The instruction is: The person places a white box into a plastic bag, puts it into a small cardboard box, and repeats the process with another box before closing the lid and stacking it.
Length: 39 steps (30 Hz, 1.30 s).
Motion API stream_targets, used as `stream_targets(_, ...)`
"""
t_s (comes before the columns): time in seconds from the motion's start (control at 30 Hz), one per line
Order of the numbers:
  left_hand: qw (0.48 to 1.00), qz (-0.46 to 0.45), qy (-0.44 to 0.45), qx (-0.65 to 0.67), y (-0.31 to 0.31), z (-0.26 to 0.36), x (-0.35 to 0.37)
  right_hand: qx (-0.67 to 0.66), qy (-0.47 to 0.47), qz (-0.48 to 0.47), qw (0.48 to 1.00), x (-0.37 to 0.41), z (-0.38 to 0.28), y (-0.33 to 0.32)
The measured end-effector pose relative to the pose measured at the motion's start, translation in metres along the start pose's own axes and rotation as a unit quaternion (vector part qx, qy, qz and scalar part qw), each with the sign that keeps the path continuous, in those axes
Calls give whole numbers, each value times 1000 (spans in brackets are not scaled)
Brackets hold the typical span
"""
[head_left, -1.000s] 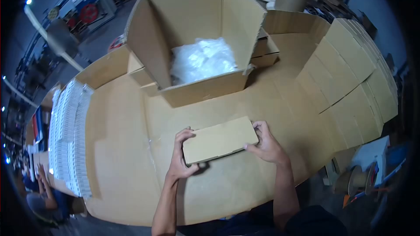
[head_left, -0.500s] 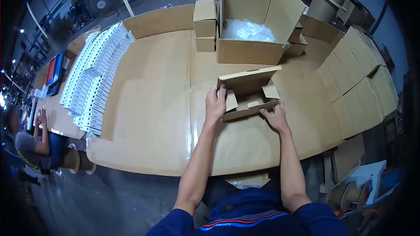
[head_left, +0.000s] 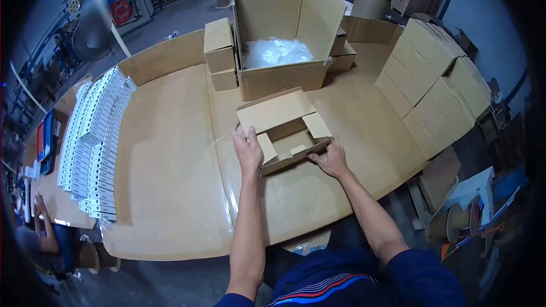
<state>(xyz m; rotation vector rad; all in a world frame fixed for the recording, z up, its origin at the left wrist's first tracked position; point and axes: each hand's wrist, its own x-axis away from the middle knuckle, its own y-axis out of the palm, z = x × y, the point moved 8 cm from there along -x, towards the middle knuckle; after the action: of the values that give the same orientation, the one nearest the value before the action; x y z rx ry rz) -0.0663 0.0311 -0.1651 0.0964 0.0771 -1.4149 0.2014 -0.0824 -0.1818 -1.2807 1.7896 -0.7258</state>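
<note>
A small brown cardboard box [head_left: 278, 108] rests on the cardboard-covered table in front of me. Its wide lid flap leans over the rear of the opening, and two small side flaps stick inward. A short tab [head_left: 298, 149] shows at the front wall. My left hand [head_left: 248, 151] grips the left side of the box, thumb on top near the lid's corner. At the front right corner, my right hand [head_left: 331, 161] is closed on the box wall, some fingers hidden behind the cardboard.
Behind the small box stands a large open carton [head_left: 284, 79] holding clear plastic bags [head_left: 278, 52]. Stacked small boxes [head_left: 219, 51] sit beside it. White boxes [head_left: 94, 142] are piled at left, brown boxes [head_left: 432, 91] at right. Another person's hands [head_left: 40, 206] show at far left.
The lid flap has come down from a steeper angle, and its outer face now shows. My view has shifted, with both hands still on the box.
</note>
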Motion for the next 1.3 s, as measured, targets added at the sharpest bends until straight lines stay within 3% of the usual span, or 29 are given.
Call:
stream_targets(0.07, 999, 14, -35, -15, -2, 2, 3, 2, 11, -4, 1000, 3, 1, -3)
stream_targets(0.17, 997, 2, 18, -71, -3, 3, -3, -8, 14, -9, 1000, 1, -4, -4)
stream_targets(0.2, 995, -12, -8, -95, -3, 23, 4, -10, 10, -5, 1000, 1, -1, -2)
stream_targets(0.3, 992, -51, 24, -110, -1, 22, 0, -14, 15, -9, 1000, 4, 1, 0)
stream_targets(0.33, 993, -26, 58, -98, -1, 22, -3, -13, 15, -13, 1000, 2, 0, -4)
stream_targets(0.43, 981, -62, 59, -174, 4, 34, -2, -167, 21, 11, 986, 0, 0, -21)
stream_targets(0.47, 979, -74, 31, -187, 5, 33, -3, -361, 14, 23, 932, -6, 19, -5)
stream_targets(0.57, 941, -149, 124, -278, 22, 45, 1, -433, 106, -10, 895, -32, -3, -52)
stream_targets(0.6, 918, -169, 124, -337, 27, 52, 7, -458, 61, -51, 885, -45, -19, -49)
stream_targets(0.7, 890, -196, 23, -411, 31, 43, 20, -124, -32, -135, 983, -66, -42, -43)
stream_targets(0.83, 915, -178, 2, -363, 34, 43, 11, -161, 33, -131, 978, -64, -41, -40)
stream_targets(0.9, 930, -155, 27, -332, 31, 45, 15, -169, -1, -93, 981, -66, -43, -38)
stream_targets(1.03, 988, -143, 43, -38, 27, 36, 12, -204, -26, -32, 978, -68, -42, -43)
stream_targets(1.13, 976, -143, 14, 162, 24, 39, 2, -305, -37, 21, 952, -68, -35, -45)
stream_targets(1.23, 911, -137, -31, 388, 12, 37, 2, -482, 25, 33, 875, -68, -15, -40)
stream_targets(1.3, 935, -124, 0, 334, 1, 26, 11, -508, 52, 60, 858, -64, 1, -31)
